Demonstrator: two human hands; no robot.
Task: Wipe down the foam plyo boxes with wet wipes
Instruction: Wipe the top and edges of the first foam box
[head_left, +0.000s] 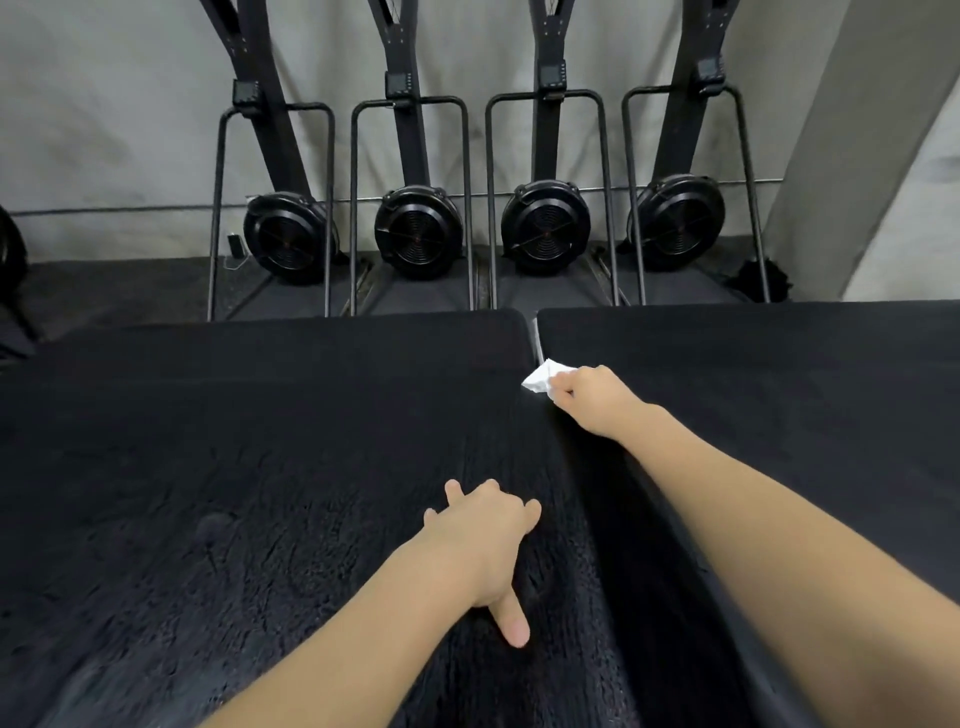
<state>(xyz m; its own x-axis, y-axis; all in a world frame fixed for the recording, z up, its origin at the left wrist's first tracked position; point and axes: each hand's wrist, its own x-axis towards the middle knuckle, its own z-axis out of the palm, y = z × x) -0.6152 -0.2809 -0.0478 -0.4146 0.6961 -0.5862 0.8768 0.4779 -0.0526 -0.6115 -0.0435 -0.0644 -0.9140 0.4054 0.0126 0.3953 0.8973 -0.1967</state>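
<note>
Your right hand (587, 397) grips the limp wet wipe (540, 379) at the left plyo box (260, 441) edge. Left hand (483, 540) presses flat, holding nothing. Keep it bunched; it'll drag on textured foam.

A gym. Four black ski-type trainers (420, 234) (fan flywheels at floor level) line the wall (130, 130). Black foam boxes (234, 441) fill the foreground.

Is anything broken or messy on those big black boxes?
Nothing looks spilled. The left box has a cracked, worn-looking top around the left hand. The right hand holds a wipe at the gap beside the right box.
</note>
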